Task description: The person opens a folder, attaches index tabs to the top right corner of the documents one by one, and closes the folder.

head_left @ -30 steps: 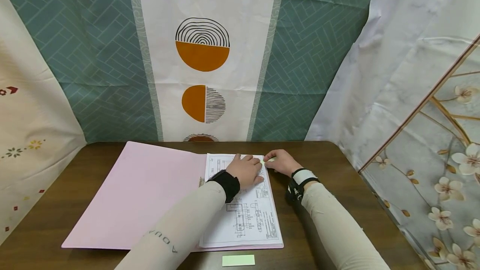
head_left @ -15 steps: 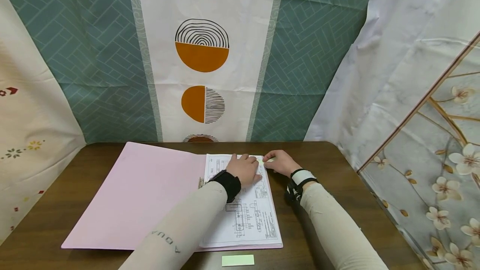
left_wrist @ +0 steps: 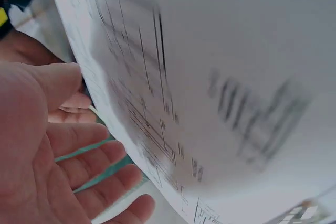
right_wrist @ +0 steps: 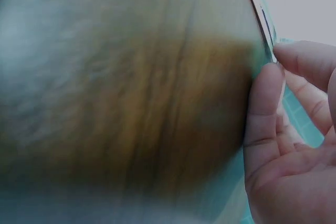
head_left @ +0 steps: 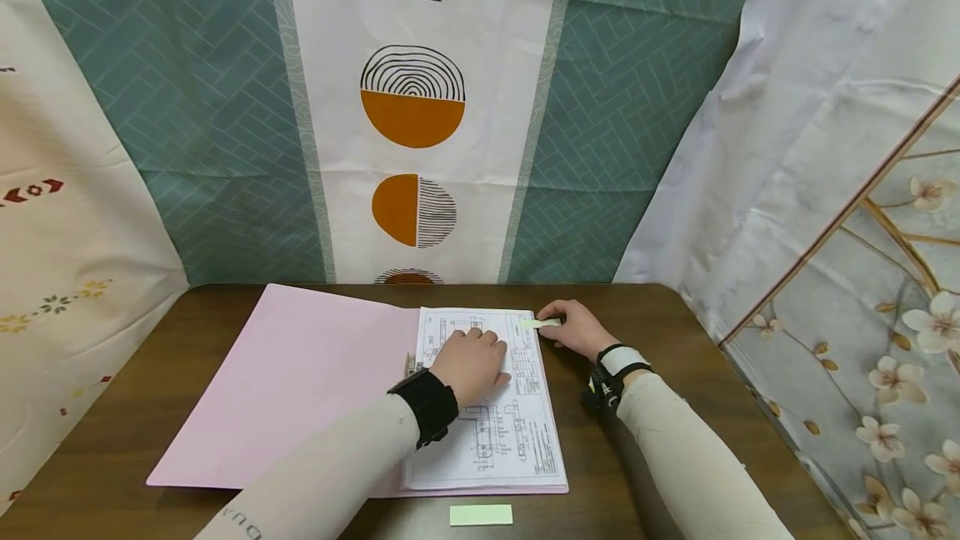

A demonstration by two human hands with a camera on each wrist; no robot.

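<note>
Right hand (head_left: 576, 328) pinched a pale-green strip (head_left: 535, 324) at the printed sheet (head_left: 517, 415)'s upper right edge, grip narrow. Left hand (head_left: 471, 367) lay over the sheet, grip relaxed.

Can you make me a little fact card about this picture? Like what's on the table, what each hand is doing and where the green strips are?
Table: brown
Folder: pink, lying open
Page: white with black drawings, on the folder's right half
Left hand: over the page, fingers spread
Right hand: pinching a green strip
Strip: at the page's top right corner; can't tell if it's stuck down
Other strip: on the table, just below the folder
</note>
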